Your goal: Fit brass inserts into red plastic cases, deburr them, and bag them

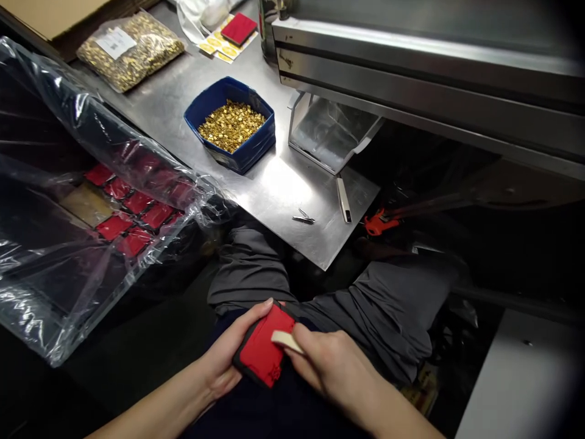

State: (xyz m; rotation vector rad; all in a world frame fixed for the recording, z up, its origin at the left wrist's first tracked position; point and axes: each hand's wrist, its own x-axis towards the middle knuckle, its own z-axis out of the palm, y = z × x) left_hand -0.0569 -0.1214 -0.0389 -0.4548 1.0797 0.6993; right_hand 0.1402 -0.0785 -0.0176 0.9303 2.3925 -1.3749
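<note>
One blue tub (247, 155) holds gold pieces (231, 125); beyond it to the left, one clear bag (130, 52) holds more. Nearer than the tub, the left hand (223, 360) has its grip wrapped around one red pad (260, 353), and the right hand (329, 366) pinches one cream strip (286, 341) against it.

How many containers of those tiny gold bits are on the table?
2. A blue tub sits open and full near the middle of the steel table. A sealed clear bag lies at its far left corner. Others may be hidden beyond the frame.
</note>
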